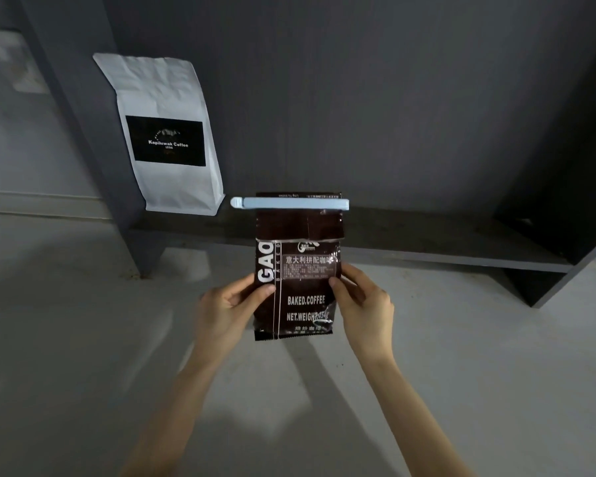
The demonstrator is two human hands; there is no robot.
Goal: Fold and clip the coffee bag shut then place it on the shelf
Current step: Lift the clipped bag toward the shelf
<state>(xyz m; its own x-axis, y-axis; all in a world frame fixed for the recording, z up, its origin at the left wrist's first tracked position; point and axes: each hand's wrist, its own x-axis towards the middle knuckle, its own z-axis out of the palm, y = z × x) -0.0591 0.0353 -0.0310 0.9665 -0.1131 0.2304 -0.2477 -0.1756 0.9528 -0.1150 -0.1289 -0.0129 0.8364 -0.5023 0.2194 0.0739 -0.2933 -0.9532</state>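
Note:
A dark brown coffee bag [298, 270] with white lettering is held upright in the air, in front of the low dark shelf [427, 235]. Its top is folded over, and a long pale blue clip [289, 203] is clamped across the fold. My left hand [231, 301] pinches the bag's left edge, thumb on the front. On the right edge, my right hand [362, 301] grips the same way. The bag's bottom hangs above the grey floor.
A white coffee bag [166, 132] with a black label stands at the shelf's left end against the upright panel [93, 132]. The shelf board stretches to the right, ending at a dark side panel [547, 277]. Grey floor [83, 339] lies below.

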